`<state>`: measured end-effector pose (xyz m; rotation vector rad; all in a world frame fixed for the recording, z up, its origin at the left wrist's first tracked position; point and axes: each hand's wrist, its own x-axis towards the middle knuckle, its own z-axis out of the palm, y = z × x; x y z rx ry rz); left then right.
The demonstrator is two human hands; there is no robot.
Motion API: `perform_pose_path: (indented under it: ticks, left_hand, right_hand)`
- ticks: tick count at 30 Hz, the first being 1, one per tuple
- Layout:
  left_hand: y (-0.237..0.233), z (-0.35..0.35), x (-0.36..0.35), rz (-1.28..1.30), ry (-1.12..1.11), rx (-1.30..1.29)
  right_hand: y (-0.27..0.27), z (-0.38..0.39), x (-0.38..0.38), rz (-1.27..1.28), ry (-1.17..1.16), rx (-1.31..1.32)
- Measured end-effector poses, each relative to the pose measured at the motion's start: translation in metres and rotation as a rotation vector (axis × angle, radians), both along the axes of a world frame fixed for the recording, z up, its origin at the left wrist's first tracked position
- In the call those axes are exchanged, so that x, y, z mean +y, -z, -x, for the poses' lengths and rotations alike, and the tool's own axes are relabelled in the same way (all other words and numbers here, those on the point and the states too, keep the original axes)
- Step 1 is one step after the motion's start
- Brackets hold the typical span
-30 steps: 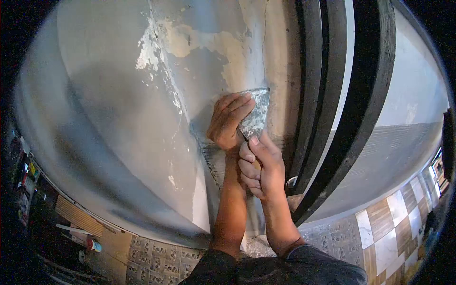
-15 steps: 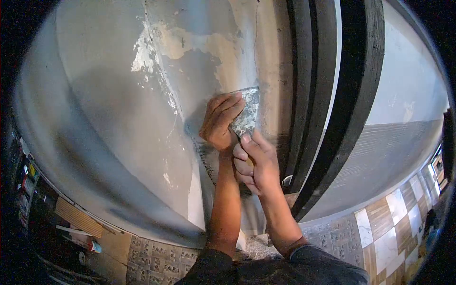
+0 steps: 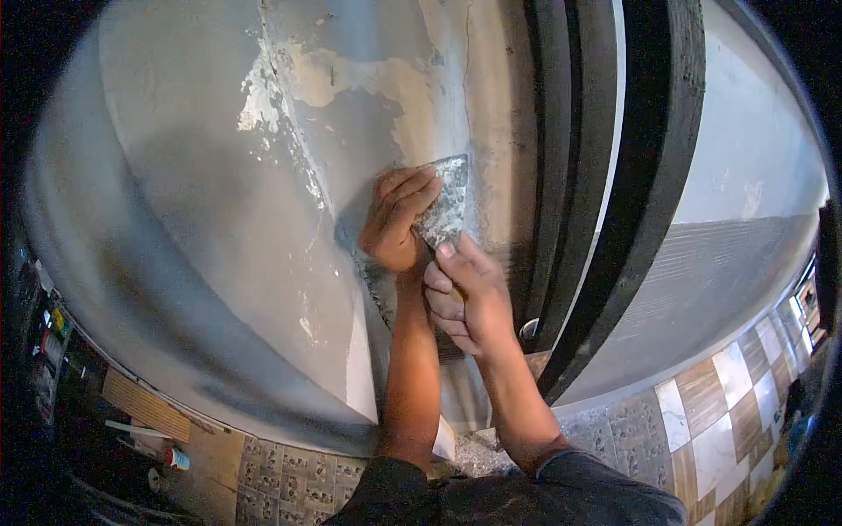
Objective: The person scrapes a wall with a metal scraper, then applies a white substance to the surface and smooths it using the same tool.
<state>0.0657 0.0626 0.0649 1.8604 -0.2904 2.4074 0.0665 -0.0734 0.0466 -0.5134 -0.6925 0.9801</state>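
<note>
Against the patchy wall (image 3: 360, 110), fingers (image 3: 445, 304) grip a scraper (image 3: 450, 200) (flared, speckled).

Interior: patchy wall (image 3: 351, 79), tiled floor (image 3: 715, 451)

Dark beams (image 3: 656, 131) rose at 2 o'clock; round-rimmed object (image 3: 529, 329), mostly hidden, sat by them toward 4. Brown-and-white checkered tiles (image 3: 728, 425) lay at 4, patterned grey tiles (image 3: 298, 478) at 7. Ribbed panel (image 3: 145, 403) and pale strip (image 3: 139, 429) showed at 8, small red-and-white container (image 3: 178, 458) nearby.
</note>
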Motion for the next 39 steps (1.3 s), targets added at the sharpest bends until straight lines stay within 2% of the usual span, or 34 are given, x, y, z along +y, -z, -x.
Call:
perform_pose_path:
  ticks: [4, 7, 9, 10, 19, 25, 28, 29, 31, 33, 35, 37, 39]
  left_hand:
    - [0.005, -0.001, 0.0, -0.011, 0.041, 0.005]
    - [-0.001, 0.003, 0.001, -0.013, 0.062, 0.014]
    - [-0.022, 0.007, 0.005, -0.027, -0.072, -0.009]
    - [-0.022, 0.008, 0.009, -0.021, -0.065, -0.001]
    - [0.08, 0.031, -0.001, 0.124, -0.153, 0.143]
    - [0.109, 0.043, -0.024, 0.235, -0.131, 0.164]
    - [0.119, 0.046, -0.029, 0.319, 0.0, 0.138]
    - [0.123, 0.047, -0.028, 0.34, -0.019, 0.131]
    - [0.133, 0.048, -0.023, 0.335, 0.122, 0.097]
    - [0.138, 0.052, -0.027, 0.37, 0.117, 0.052]
    - [0.139, 0.052, -0.043, 0.679, 0.293, -0.005]
    - [0.135, 0.06, -0.065, 0.727, 0.318, -0.048]
    - [0.134, 0.065, -0.078, 1.07, 0.623, 0.021]
  right_hand:
    - [0.015, 0.003, 0.002, 0.008, 0.019, 0.03]
    - [0.0, -0.001, 0.009, 0.005, 0.011, -0.021]
    - [-0.014, -0.002, 0.012, 0.001, -0.008, -0.023]
    - [-0.018, -0.001, 0.013, -0.018, -0.029, -0.038]
    - [0.052, 0.01, 0.003, 0.153, -0.062, 0.053]
    - [0.073, 0.011, 0.001, 0.167, -0.034, 0.104]
    - [0.079, 0.018, 0.002, 0.21, 0.016, 0.099]
    - [0.083, 0.021, 0.003, 0.219, 0.052, 0.091]
    - [0.091, 0.024, 0.007, 0.24, 0.045, 0.083]
    - [0.09, 0.025, 0.007, 0.183, 0.052, 0.098]
    - [0.083, 0.025, -0.001, 0.184, 0.025, 0.092]
    - [0.075, 0.025, -0.007, 0.069, 0.092, -0.052]
    - [0.076, 0.021, -0.005, 0.048, 0.146, -0.137]
